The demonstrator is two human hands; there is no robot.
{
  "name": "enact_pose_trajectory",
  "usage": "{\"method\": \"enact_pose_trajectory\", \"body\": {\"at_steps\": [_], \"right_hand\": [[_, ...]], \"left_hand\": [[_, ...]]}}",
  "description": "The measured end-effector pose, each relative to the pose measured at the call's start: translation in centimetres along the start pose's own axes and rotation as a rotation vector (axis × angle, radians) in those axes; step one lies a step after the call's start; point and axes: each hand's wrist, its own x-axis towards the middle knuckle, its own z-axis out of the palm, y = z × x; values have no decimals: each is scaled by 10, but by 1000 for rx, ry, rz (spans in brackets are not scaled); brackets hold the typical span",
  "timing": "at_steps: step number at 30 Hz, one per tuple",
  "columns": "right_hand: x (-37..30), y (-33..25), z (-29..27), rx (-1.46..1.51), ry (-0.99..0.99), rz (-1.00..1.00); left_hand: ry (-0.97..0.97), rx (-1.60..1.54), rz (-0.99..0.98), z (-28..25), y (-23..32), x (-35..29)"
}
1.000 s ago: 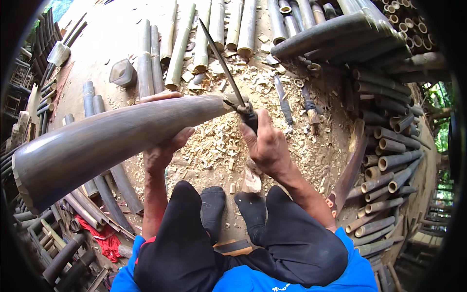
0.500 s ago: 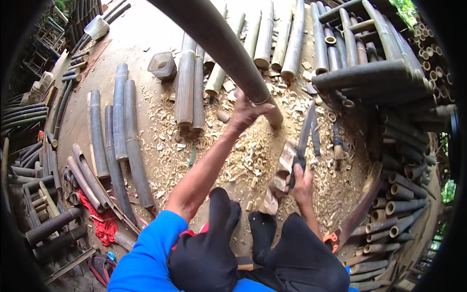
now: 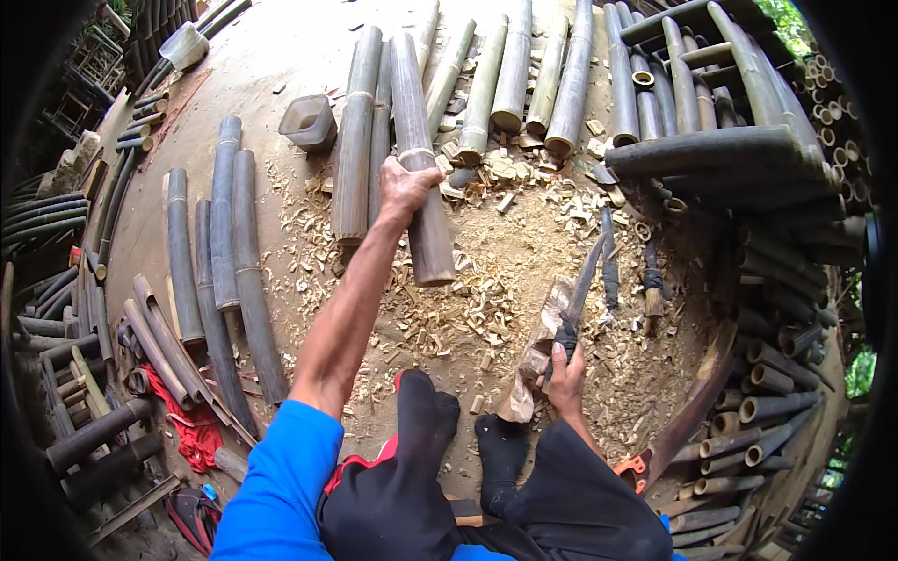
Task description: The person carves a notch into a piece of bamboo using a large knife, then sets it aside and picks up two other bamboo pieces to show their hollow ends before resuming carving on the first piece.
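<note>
Now the left hand, the nearer one, wraps its fingers round a dark bamboo tube ahead and left, long axis running away from the body; well apart, to the tube's right, the right hand curls round a long-bladed knife, blade forward, near a wooden block.

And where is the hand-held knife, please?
In the head view, the knife is right of centre, in the right hand, near the wooden block.
</note>
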Motion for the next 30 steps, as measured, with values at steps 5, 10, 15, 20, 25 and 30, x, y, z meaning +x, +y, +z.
{"method": "enact_pose_trajectory", "body": {"at_steps": [5, 10, 15, 20, 25, 30], "right_hand": [[-2, -2, 12, -17, -33, -7], [-4, -7, 3, -17, 13, 18], [-4, -1, -2, 33, 33, -15], [-1, -3, 8, 42, -11, -38], [1, 0, 4, 56, 8, -9], [-2, -5, 6, 53, -1, -2]], "left_hand": [[154, 388, 195, -18, -8, 57], [-126, 970, 563, 2, -7, 2], [-285, 295, 378, -21, -64, -106], [-132, -955, -506, -67, -125, -148], [7, -1112, -478, -82, -108, -87], [-87, -1356, -470, -80, -94, -27]]}}
